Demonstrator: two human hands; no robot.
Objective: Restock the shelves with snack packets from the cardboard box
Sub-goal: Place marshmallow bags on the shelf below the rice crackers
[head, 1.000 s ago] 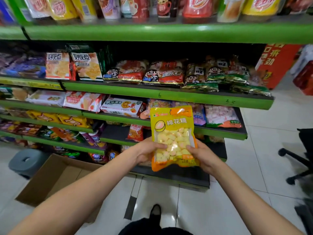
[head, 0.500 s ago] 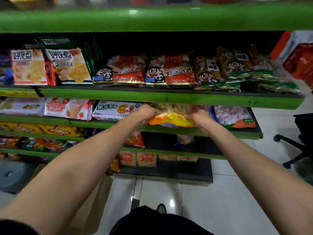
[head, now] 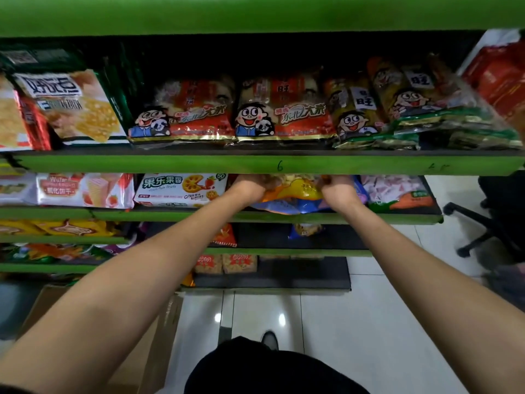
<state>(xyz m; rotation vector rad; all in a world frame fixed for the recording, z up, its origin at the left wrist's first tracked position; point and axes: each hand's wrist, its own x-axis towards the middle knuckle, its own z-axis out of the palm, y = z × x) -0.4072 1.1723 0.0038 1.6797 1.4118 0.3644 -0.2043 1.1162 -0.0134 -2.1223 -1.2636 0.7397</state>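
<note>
Now | left hand and right hand both gripped yellow-orange plastic snack packet | on green-edged shelf

Dim under the green shelf edge — packets blur toward its right end, glare spots dot the floor tiles below.

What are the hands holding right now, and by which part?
Both hands hold the yellow marshmallow packet on the shelf: left hand at its left edge, right hand at its right edge. The fingers are hidden under the shelf above.
</note>
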